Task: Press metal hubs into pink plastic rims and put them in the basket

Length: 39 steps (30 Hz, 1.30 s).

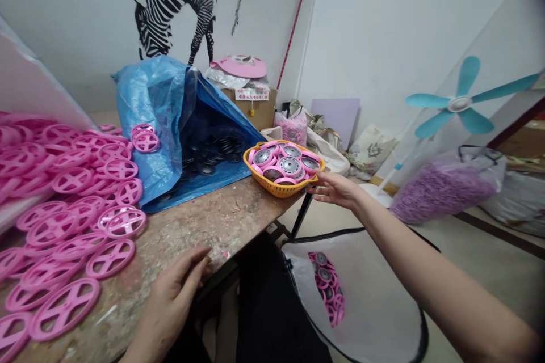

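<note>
My right hand (pixel 336 188) reaches out to the orange basket (pixel 279 188) at the table's far corner, fingers spread and touching its rim. The basket holds several assembled pink wheels with grey hubs (pixel 286 163). My left hand (pixel 176 289) rests flat on the worn table edge (pixel 221 221), fingers loosely extended, holding nothing. A heap of pink wheel rings (pixel 68 204) lies just left of it. An open blue sack (pixel 170 119) with black parts (pixel 210 153) inside lies behind.
A large clear bag (pixel 361 295) on the floor below the table holds several finished pink wheels (pixel 327 286). A teal fan (pixel 462 103), a bag of purple pieces (pixel 443 187), cardboard boxes and more bags stand along the wall.
</note>
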### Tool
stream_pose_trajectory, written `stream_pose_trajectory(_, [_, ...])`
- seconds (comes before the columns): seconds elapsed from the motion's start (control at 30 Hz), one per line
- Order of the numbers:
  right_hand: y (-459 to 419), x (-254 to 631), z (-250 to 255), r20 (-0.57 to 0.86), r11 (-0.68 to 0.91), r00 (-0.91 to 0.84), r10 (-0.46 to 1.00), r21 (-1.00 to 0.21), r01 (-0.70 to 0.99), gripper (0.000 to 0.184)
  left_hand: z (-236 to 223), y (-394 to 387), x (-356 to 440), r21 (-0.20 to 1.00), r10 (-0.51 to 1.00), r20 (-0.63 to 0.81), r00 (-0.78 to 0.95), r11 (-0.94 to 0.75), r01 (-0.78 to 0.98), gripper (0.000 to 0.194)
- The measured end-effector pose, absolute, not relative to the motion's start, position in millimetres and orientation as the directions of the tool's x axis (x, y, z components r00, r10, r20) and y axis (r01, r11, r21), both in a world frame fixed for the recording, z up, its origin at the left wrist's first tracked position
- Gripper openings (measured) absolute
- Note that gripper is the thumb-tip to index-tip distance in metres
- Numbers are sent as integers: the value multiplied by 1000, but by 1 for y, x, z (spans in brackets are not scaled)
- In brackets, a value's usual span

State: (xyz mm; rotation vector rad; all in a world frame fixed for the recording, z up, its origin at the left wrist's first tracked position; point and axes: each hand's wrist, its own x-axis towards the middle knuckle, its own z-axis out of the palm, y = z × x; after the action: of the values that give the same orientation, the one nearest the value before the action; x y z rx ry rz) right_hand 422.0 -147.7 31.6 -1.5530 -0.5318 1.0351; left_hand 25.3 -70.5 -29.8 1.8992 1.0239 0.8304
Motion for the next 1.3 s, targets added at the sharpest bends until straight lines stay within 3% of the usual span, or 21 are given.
stream_pose_trajectory(0.33, [-121, 406, 33, -414, -251, 486, 770, -896, -366, 22, -33, -70, 26, 851, 853, 211, 477, -401, 339, 35])
stream_pose_trajectory(0.47, [-117, 403, 35, -399, -201, 532, 746, -898, -392, 37, -27, -73, 28, 867, 863, 195, 466, -373, 329, 36])
stream_pose_trajectory(0.63, [-126, 403, 38, -365, -150, 562, 742, -908, -391, 44, -24, -74, 28, 871, 862, 173, 476, -359, 335, 41])
stream_pose_trajectory(0.97, [-207, 401, 56, -305, -140, 589, 748, -940, -310, 29, -23, -87, 38, 911, 868, 146, 474, -305, 278, 42])
stream_pose_trajectory(1.07, [-246, 397, 60, -314, -150, 598, 737, -940, -308, 29, -26, -108, 62, 941, 785, 76, 614, -261, 217, 44])
stream_pose_trajectory(1.17, [-288, 390, 60, -326, -186, 592, 737, -940, -285, 35, -36, -125, 97, 915, 685, -25, 728, -276, 292, 50])
stream_pose_trajectory(1.23, [-316, 384, 55, -359, -224, 585, 727, -930, -292, 38, -46, -129, 122, 876, 661, -86, 746, -306, 373, 62])
stream_pose_trajectory(1.3, [-344, 378, 46, -411, -268, 579, 704, -909, -319, 41, -57, -129, 144, 889, 628, -219, 747, -187, 419, 78])
